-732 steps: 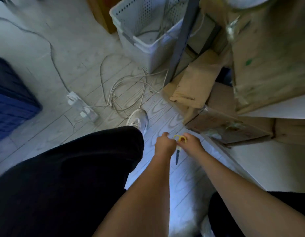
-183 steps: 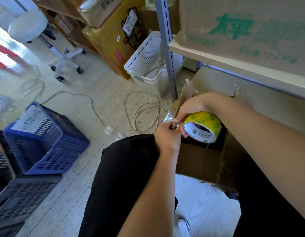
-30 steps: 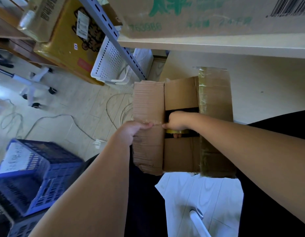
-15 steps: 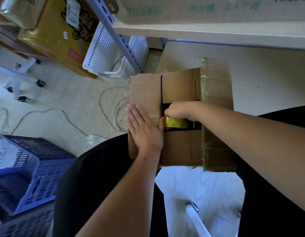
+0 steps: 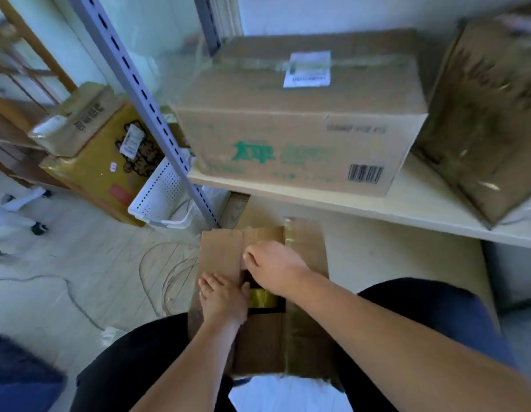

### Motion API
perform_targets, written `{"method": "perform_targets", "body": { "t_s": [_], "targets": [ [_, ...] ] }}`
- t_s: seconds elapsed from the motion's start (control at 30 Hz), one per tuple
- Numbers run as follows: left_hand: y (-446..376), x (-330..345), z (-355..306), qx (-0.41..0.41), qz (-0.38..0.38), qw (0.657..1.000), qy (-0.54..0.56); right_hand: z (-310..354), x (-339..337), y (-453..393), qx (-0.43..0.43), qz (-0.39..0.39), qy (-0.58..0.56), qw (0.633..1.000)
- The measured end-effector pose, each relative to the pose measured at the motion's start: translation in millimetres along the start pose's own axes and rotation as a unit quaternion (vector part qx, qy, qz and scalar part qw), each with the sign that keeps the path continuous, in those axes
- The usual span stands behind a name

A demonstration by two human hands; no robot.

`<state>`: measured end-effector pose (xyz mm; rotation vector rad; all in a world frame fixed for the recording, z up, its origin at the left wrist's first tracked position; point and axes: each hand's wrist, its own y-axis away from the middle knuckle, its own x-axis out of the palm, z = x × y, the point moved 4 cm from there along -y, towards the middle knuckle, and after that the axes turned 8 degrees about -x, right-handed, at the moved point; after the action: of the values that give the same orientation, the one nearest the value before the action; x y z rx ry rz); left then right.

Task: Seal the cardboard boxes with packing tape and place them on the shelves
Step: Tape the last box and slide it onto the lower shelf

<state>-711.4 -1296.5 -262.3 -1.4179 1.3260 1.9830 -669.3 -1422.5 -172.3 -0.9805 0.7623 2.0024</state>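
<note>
- Two hands work on top of one small cardboard box (image 5: pixel 306 331), which rests on the person's lap, below the front edge of the shelf (image 5: pixel 407 209).
- Left hand (image 5: pixel 224 301): palm down, fingers straight and together, pressing flat on the box's left flap.
- Right hand (image 5: pixel 273 269): reaches in from the right, fingers curled down at the flap seam. Cannot tell whether it grips anything.
- Yellow tape (image 5: pixel 262 298): a glossy stretch shows in the dark gap between the flaps, just beside both hands.
- Large carton (image 5: pixel 303 114) stands on the shelf, near its left end: green printed characters, blurred; a barcode at its lower right; a white label on top, unreadable.
- Yellow carton (image 5: pixel 103 168) stands on the floor to the left: white sticker, dark graphic, text not legible.
- Tape-wrapped box (image 5: pixel 484 114) stands tilted at the shelf's right end.
</note>
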Motion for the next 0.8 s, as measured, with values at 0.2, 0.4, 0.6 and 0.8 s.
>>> {"method": "perform_targets", "body": {
  "t_s": [0.2, 0.4, 0.6, 0.8],
  "targets": [
    [74, -145, -57, 0.221, -0.221, 0.926, 0.214, 15, -126, 91, -0.055, -0.278, 0.056, 0.957],
    [206, -291, -103, 0.374, -0.373, 0.741, 0.415, 38, -263, 172, -0.110, -0.547, 0.133, 0.819],
    [270, -360, -135, 0.475, -0.369, 0.674, 0.429, 26, -406, 208, 0.081, -0.577, 0.296, 0.757],
    [254, -333, -124, 0.500, -0.325, 0.686, 0.418, -14, -444, 206, 0.224, -0.414, 0.184, 0.863]
  ]
}}
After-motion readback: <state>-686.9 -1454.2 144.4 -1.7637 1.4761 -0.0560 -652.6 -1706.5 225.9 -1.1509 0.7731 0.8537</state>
